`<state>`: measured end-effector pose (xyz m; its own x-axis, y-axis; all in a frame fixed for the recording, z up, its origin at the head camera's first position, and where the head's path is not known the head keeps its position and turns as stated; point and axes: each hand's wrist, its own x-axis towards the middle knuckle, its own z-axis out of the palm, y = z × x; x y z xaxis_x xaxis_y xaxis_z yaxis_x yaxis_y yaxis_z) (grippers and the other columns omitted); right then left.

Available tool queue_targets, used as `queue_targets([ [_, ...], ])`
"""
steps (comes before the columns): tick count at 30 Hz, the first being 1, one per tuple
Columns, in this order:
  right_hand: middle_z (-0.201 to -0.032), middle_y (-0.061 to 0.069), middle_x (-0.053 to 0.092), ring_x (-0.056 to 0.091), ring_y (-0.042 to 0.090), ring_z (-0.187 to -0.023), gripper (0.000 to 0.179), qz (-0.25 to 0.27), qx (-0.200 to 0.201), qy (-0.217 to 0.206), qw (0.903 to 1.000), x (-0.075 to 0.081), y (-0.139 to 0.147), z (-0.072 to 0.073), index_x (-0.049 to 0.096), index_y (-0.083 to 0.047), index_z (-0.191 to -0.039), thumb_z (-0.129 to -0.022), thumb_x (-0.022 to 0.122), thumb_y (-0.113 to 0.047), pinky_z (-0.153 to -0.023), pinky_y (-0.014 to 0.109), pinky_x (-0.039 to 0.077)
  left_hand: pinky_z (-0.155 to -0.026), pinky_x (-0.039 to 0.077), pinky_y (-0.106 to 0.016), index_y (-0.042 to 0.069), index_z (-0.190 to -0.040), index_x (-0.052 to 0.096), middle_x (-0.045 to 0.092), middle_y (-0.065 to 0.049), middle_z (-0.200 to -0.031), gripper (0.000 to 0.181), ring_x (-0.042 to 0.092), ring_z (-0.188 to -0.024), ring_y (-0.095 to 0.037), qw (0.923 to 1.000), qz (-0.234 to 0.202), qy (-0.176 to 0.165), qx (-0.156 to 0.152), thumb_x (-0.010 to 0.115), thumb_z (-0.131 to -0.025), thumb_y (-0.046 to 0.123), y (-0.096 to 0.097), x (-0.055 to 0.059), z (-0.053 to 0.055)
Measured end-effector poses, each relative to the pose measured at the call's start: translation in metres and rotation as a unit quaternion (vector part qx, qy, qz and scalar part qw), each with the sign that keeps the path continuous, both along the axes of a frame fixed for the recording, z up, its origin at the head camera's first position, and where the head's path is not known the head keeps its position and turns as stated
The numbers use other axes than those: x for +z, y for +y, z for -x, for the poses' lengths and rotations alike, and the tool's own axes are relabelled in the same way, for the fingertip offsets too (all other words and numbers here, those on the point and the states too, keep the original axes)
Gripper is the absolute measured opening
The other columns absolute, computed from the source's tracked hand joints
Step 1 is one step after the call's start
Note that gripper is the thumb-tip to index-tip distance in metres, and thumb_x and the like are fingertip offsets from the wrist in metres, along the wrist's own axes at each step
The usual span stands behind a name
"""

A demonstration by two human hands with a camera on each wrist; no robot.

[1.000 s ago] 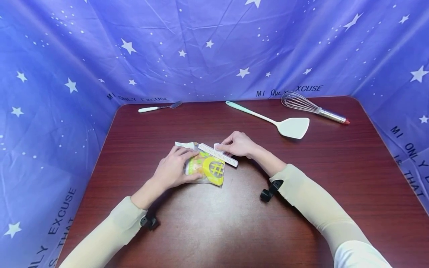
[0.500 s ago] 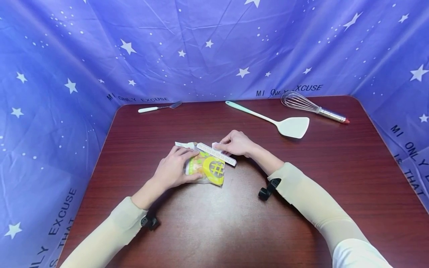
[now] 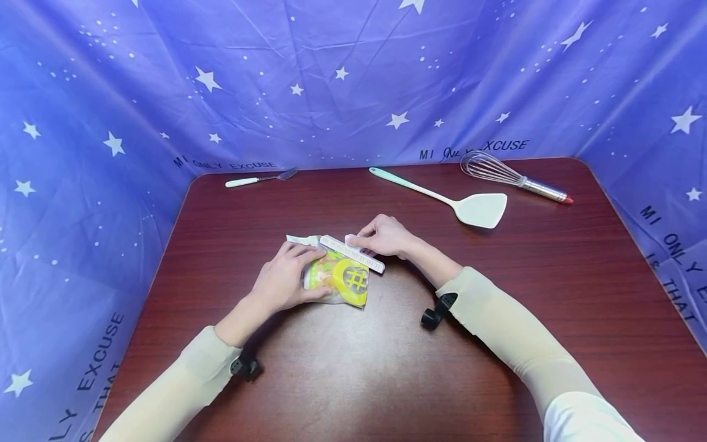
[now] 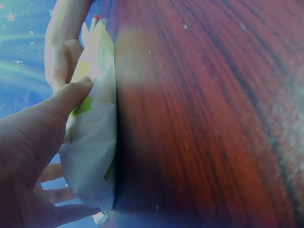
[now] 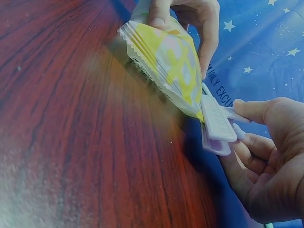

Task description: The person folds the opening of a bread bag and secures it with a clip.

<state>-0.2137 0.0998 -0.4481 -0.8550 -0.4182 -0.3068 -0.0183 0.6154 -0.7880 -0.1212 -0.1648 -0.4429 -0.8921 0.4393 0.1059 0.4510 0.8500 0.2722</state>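
Observation:
A yellow and white plastic food packet [image 3: 353,279] lies on the table near its middle, with a "#" printed on its front. My left hand [image 3: 283,277] grips its left side, the thumb [image 4: 78,92] on the near side and the fingers spread over the far side. A long pale bag clip [image 3: 353,254] lies along the packet's upper right edge. My right hand [image 3: 386,236] pinches the clip's handle between thumb and fingers. In the right wrist view the clip's two arms [image 5: 218,121] stand parted at their near end, right at the packet's edge.
A small fork-like utensil with a white handle [image 3: 243,182] lies at the back left. A white turner [image 3: 480,210] with a mint handle lies behind my right hand, and a wire whisk [image 3: 519,178] lies at the back right. Starry blue cloth [image 3: 342,110] encloses the table.
My right hand and the bag clip have shifted slightly left along the packet's edge. My left hand and the packet have stayed nearly in place.

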Motion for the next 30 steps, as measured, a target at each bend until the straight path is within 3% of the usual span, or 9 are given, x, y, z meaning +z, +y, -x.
queue_targets([
  [11, -0.088, 0.002, 0.083, 0.075, 0.009, -0.066, 0.036, -0.001, -0.005, -0.006, 1.0, 0.0, -0.005, 0.003, 0.087, -0.014, -0.102, -0.095, 0.079, -0.048, -0.066, 0.027, 0.059, -0.079, 0.064, -0.054, 0.023, -0.138, 0.072, 0.071, -0.006, -0.135, 0.079, 0.058, -0.127, -0.028, 1.0, 0.001, -0.001, 0.0, 0.088, -0.074, 0.066, 0.0, 0.001, 0.0],
  [20, -0.097, 0.006, 0.084, 0.077, 0.01, -0.069, 0.034, 0.009, -0.01, -0.014, 0.9998, 0.002, -0.007, 0.004, 0.086, -0.012, -0.107, -0.096, 0.079, -0.043, -0.067, 0.027, 0.061, -0.079, 0.064, -0.054, 0.023, -0.138, 0.072, 0.071, -0.006, -0.136, 0.079, 0.058, -0.127, -0.028, 1.0, 0.001, -0.002, 0.0, 0.088, -0.074, 0.065, 0.0, 0.0, 0.001],
  [30, -0.096, 0.007, 0.083, 0.077, 0.01, -0.07, 0.036, 0.012, -0.017, -0.026, 0.9994, 0.002, -0.013, 0.007, 0.086, -0.01, -0.109, -0.096, 0.078, -0.043, -0.068, 0.028, 0.062, -0.079, 0.064, -0.055, 0.023, -0.138, 0.072, 0.071, -0.007, -0.136, 0.079, 0.058, -0.128, -0.028, 1.0, -0.003, -0.002, 0.001, 0.089, -0.073, 0.065, -0.001, 0.0, 0.0],
])
